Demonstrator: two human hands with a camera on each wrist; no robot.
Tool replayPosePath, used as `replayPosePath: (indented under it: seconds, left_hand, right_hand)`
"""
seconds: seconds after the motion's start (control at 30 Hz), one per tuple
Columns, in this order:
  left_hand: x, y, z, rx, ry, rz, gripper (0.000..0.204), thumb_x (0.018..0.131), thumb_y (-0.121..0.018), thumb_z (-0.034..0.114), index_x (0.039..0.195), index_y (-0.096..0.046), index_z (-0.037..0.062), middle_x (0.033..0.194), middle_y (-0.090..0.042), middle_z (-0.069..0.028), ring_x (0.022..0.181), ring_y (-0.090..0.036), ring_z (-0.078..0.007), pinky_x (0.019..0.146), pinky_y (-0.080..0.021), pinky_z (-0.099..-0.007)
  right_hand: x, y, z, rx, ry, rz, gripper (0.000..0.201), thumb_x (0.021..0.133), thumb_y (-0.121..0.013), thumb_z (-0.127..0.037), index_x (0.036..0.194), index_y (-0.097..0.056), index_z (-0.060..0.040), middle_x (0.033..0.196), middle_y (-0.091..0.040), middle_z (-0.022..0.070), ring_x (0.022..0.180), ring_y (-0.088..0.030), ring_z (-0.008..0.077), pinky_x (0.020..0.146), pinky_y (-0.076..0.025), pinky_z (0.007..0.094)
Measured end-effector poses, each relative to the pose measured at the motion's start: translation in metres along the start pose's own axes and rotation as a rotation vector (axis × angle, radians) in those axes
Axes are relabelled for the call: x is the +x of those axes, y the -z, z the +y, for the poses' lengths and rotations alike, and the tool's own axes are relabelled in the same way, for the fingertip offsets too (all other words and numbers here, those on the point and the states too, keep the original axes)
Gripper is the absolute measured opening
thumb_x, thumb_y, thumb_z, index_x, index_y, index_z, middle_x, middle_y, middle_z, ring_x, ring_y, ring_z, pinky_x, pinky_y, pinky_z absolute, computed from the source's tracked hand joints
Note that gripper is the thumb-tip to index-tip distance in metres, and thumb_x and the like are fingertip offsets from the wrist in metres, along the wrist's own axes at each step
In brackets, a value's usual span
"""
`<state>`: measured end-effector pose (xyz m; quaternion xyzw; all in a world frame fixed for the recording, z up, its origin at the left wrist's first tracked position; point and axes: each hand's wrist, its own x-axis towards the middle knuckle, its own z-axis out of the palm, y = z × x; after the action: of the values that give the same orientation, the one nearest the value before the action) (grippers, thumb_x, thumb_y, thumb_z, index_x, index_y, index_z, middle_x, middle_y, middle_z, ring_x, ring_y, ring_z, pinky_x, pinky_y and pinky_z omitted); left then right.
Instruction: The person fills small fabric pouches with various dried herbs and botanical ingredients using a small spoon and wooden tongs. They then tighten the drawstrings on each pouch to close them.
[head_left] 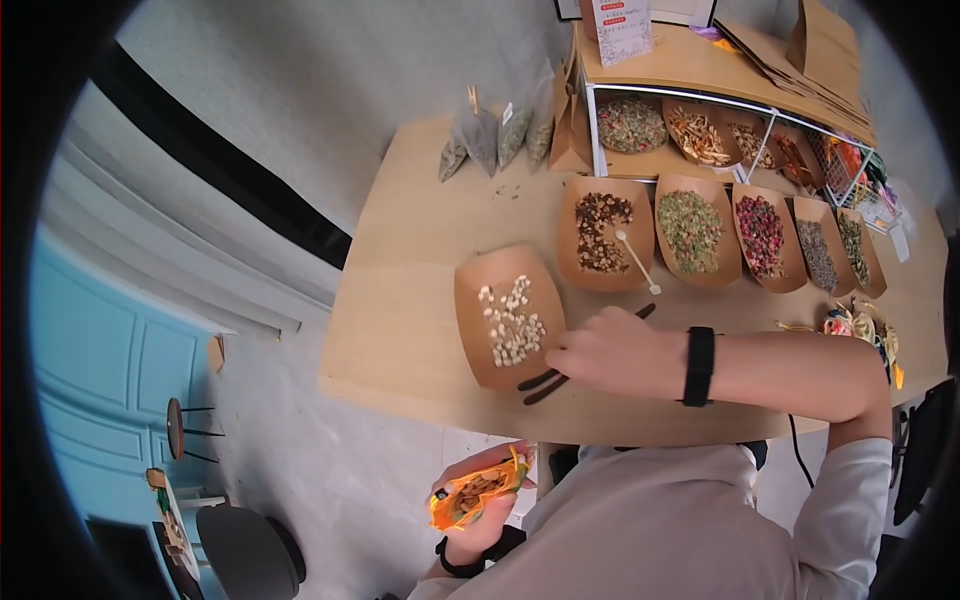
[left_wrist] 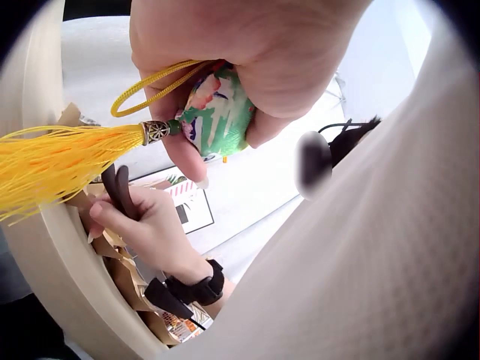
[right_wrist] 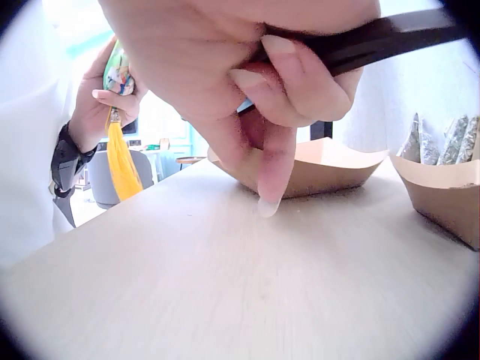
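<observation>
My left hand grips a small open pouch below the table's front edge, brown pieces showing inside. In the left wrist view the pouch is green patterned fabric with a yellow tassel, held by the left hand. My right hand holds dark tongs low over the table, beside a paper tray of white pieces. Seen from the right wrist, the right hand's fingers curl around the dark tongs, a fingertip close to the tabletop.
Several paper trays stand in a row behind; the tray of dark pieces holds a light spoon. More trays sit under a wooden shelf. Filled clear bags stand at the back left. Small pouches lie on the right.
</observation>
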<state>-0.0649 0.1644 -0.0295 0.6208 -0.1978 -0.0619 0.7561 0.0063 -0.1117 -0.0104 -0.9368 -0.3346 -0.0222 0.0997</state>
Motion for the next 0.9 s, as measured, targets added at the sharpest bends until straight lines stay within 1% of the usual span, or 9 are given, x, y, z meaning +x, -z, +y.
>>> replayPosePath:
  seconds: [0.07, 0.13, 0.2, 0.27, 0.37, 0.43, 0.67, 0.73, 0.9]
  left_hand:
    - [0.003, 0.004, -0.004, -0.109, -0.034, -0.096, 0.044, 0.094, -0.071, 0.009, 0.129, -0.054, -0.0130, 0.126, -0.064, -0.0325, 0.107, -0.070, -0.0314, 0.085, -0.063, -0.0405]
    - [0.004, 0.007, -0.007, -0.107, -0.040, -0.111, 0.043, 0.094, -0.070, 0.007, 0.129, -0.054, -0.0122, 0.125, -0.065, -0.0325, 0.107, -0.070, -0.0314, 0.085, -0.062, -0.0403]
    - [0.004, 0.007, -0.006, -0.106, -0.045, -0.126, 0.043, 0.094, -0.070, 0.005, 0.130, -0.053, -0.0115, 0.125, -0.065, -0.0324, 0.108, -0.070, -0.0313, 0.086, -0.062, -0.0401]
    - [0.005, 0.002, -0.007, -0.164, -0.038, -0.060, 0.041, 0.094, -0.068, 0.003, 0.129, -0.054, -0.0123, 0.122, -0.067, -0.0311, 0.102, -0.071, -0.0288, 0.086, -0.061, -0.0385]
    - [0.004, 0.002, -0.011, -0.204, -0.029, -0.044, 0.040, 0.093, -0.067, 0.001, 0.128, -0.055, -0.0124, 0.120, -0.068, -0.0306, 0.100, -0.072, -0.0286, 0.087, -0.061, -0.0384]
    - [0.003, 0.005, -0.012, -0.191, -0.023, -0.055, 0.040, 0.093, -0.068, 0.001, 0.129, -0.055, -0.0122, 0.121, -0.067, -0.0307, 0.101, -0.072, -0.0292, 0.087, -0.061, -0.0387]
    - [0.003, 0.004, -0.013, -0.191, -0.012, -0.052, 0.040, 0.093, -0.068, 0.001, 0.129, -0.055, -0.0120, 0.123, -0.066, -0.0307, 0.106, -0.070, -0.0315, 0.085, -0.062, -0.0414]
    - [0.003, 0.003, -0.014, -0.205, -0.011, -0.057, 0.040, 0.094, -0.068, 0.001, 0.129, -0.054, -0.0117, 0.123, -0.066, -0.0309, 0.107, -0.070, -0.0322, 0.085, -0.062, -0.0420]
    - [0.005, 0.003, -0.013, -0.200, -0.019, -0.080, 0.040, 0.094, -0.067, 0.000, 0.130, -0.053, -0.0106, 0.123, -0.065, -0.0320, 0.111, -0.068, -0.0342, 0.085, -0.063, -0.0432]
  right_hand:
    - [0.012, 0.000, 0.000, -0.019, 0.013, 0.034, 0.011, 0.083, -0.064, -0.011, 0.090, -0.061, -0.0036, 0.077, -0.065, 0.0106, 0.071, -0.071, 0.0309, 0.058, -0.054, 0.0433]
    - [0.028, -0.004, 0.003, -0.060, -0.064, 0.057, 0.011, 0.083, -0.065, -0.010, 0.091, -0.063, -0.0030, 0.076, -0.067, 0.0114, 0.070, -0.071, 0.0307, 0.059, -0.055, 0.0422]
    - [0.041, -0.004, 0.008, -0.079, -0.076, 0.079, 0.010, 0.082, -0.065, -0.010, 0.090, -0.064, -0.0033, 0.076, -0.067, 0.0118, 0.070, -0.071, 0.0305, 0.059, -0.056, 0.0419]
    - [0.051, -0.005, 0.014, -0.103, -0.087, 0.108, 0.008, 0.082, -0.065, -0.009, 0.088, -0.065, -0.0035, 0.075, -0.068, 0.0122, 0.071, -0.072, 0.0303, 0.060, -0.056, 0.0415]
    - [0.063, -0.004, 0.022, -0.143, -0.121, 0.113, 0.004, 0.081, -0.065, -0.008, 0.083, -0.066, -0.0047, 0.073, -0.068, 0.0119, 0.071, -0.072, 0.0298, 0.060, -0.056, 0.0415]
    - [0.068, -0.002, 0.025, -0.192, -0.137, 0.180, 0.009, 0.082, -0.065, -0.009, 0.074, -0.069, -0.0065, 0.071, -0.070, 0.0111, 0.071, -0.073, 0.0279, 0.059, -0.057, 0.0391]
    - [0.071, 0.001, 0.034, -0.209, -0.211, 0.185, 0.010, 0.083, -0.064, -0.009, 0.075, -0.070, -0.0071, 0.073, -0.070, 0.0111, 0.072, -0.074, 0.0279, 0.060, -0.057, 0.0392]
    - [0.071, 0.003, 0.035, -0.201, -0.248, 0.137, 0.010, 0.083, -0.064, -0.009, 0.076, -0.071, -0.0071, 0.074, -0.071, 0.0114, 0.073, -0.074, 0.0280, 0.060, -0.057, 0.0393]
    - [0.067, 0.002, 0.040, -0.216, -0.261, 0.163, 0.010, 0.082, -0.065, -0.009, 0.076, -0.071, -0.0064, 0.074, -0.071, 0.0116, 0.074, -0.074, 0.0282, 0.060, -0.057, 0.0392]
